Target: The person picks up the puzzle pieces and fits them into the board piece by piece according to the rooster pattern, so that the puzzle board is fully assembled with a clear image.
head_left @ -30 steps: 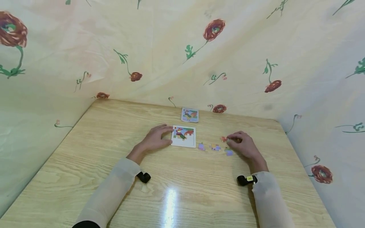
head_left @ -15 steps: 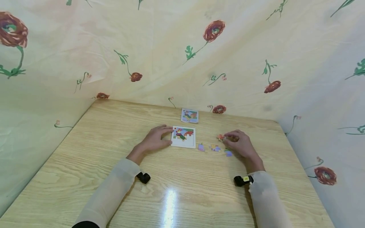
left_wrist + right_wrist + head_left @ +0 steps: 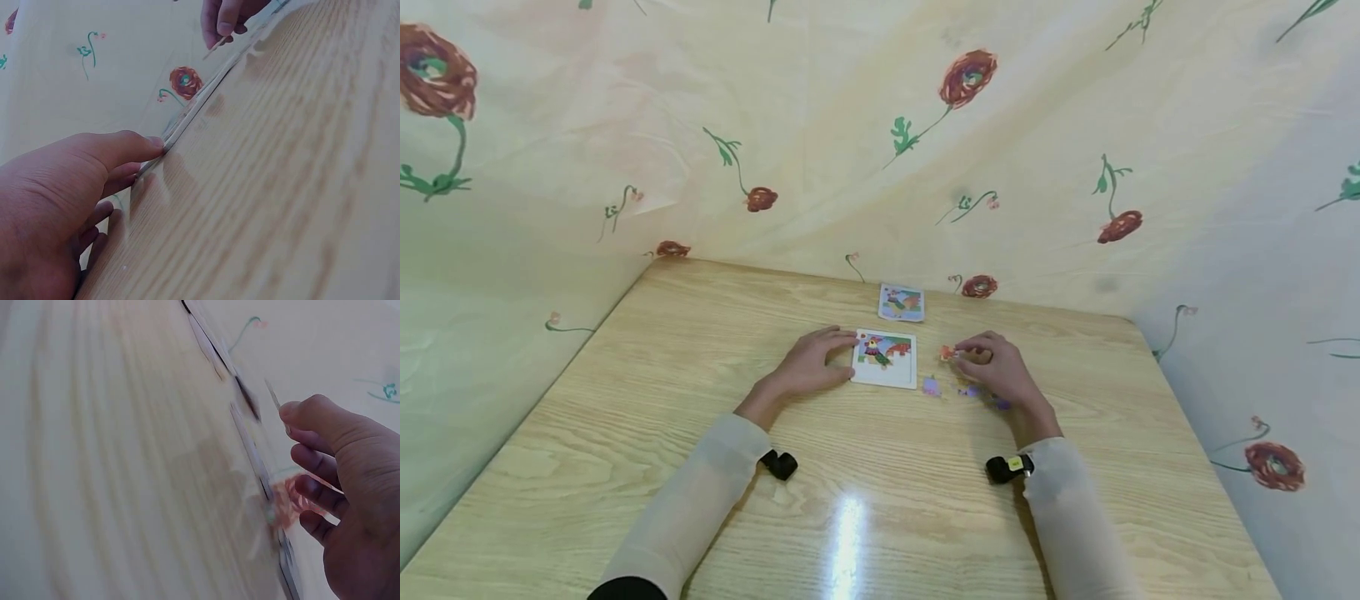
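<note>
A white-framed puzzle board [image 3: 868,377] lies mid-table, its upper part filled with a colourful bird picture and its lower part white. My left hand [image 3: 808,363] holds the board's left edge, thumb at the near corner and fingers at the far one. In the left wrist view, the thumb [image 3: 134,147] presses on that edge. Just right of the board, my right hand [image 3: 1002,371] pinches an orange-red puzzle piece [image 3: 947,353] between thumb and fingers. The right wrist view shows this piece [image 3: 273,397] edge-on, raised above the table.
Loose purple-toned pieces lie near the right hand: one piece [image 3: 931,386] by the board's corner, another piece [image 3: 970,391] and a third piece [image 3: 1002,402] partly under the hand. A picture card [image 3: 901,303] lies behind the board. A flowered cloth [image 3: 820,150] hangs around the wooden table [image 3: 715,333].
My right hand has moved left towards the board with the orange-red puzzle piece in its fingers. The left hand stays at the board's left edge.
</note>
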`<state>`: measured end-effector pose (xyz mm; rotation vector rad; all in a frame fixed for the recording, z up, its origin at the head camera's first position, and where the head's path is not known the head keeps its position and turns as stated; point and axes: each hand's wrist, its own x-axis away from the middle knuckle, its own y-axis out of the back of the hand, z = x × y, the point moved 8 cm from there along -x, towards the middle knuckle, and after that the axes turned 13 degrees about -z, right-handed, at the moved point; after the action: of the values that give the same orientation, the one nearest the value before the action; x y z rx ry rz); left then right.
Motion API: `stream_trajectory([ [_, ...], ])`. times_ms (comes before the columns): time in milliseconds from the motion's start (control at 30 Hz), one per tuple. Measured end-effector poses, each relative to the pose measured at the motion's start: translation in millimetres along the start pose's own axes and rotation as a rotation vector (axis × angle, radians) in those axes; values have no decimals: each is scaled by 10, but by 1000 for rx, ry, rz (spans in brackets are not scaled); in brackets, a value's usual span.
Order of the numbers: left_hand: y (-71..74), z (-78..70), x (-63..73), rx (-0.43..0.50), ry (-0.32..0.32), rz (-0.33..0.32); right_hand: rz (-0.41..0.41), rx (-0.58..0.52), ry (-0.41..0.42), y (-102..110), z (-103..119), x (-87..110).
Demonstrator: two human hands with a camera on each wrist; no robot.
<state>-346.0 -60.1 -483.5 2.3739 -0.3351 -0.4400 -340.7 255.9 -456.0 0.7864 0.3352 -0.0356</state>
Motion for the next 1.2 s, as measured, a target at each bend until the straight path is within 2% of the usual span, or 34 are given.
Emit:
stream_trajectory([
  [267, -3, 7, -2, 0, -2, 2, 41, -49, 28, -286, 273, -44],
  [400, -1, 11, 1, -2, 9, 4, 43, -57, 62, -397, 353, -71],
  [567, -1, 28, 6, 5, 27, 5, 61, -67, 59, -527, 404, -88],
  [700, -1, 40, 9, 5, 29, 4, 77, -82, 44, -585, 451, -92],
  [1200, -5, 34, -10, 16, 17, -7, 77, -50, 74, -636, 477, -118],
])
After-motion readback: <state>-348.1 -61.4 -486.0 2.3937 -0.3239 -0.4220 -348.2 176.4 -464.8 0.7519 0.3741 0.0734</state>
